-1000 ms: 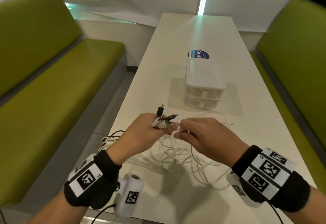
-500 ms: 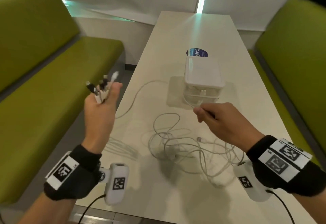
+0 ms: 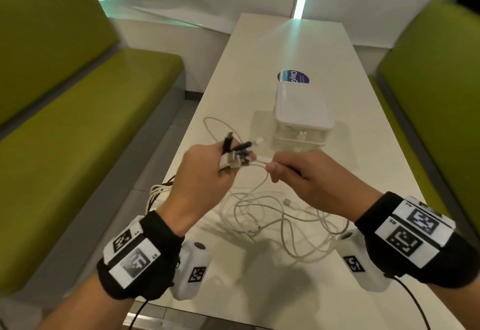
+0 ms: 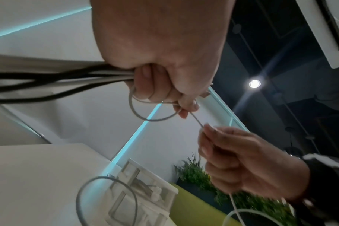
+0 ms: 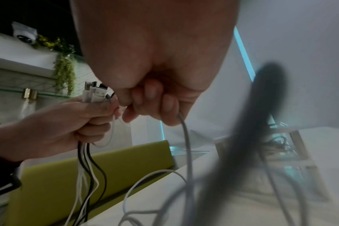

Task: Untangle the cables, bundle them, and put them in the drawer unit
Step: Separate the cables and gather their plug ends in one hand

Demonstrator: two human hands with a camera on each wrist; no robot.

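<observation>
Green benches flank the long white worktop where we sit, the drawer unit standing further up its middle.

Our left hand has its fingers curled round a gathered set of cable ends — white and black plugs fan out above the fist, and their black and white cords hang below it, trailing off the near-left edge of the worktop. Our right hand sits just beside the left, thumb and forefinger pinching one thin white cable close to where it leaves the left fist; the cable passes through the right hand and drops toward the worktop.

We judge the step in hand to be untangling: collecting ends in the left hand while the right draws a single cable free. Bundling and stowing are not yet begun, and both drawers look closed.

Outward from the fingers, the loose tangle of white cable lies on the worktop below our hands, on the near side of the drawer unit and well short of it, with one loop reaching out to the unit's left.

Next, we would run the right hand along its cable to find the far end, watching that the pull does not tighten a knot in the pile.
</observation>
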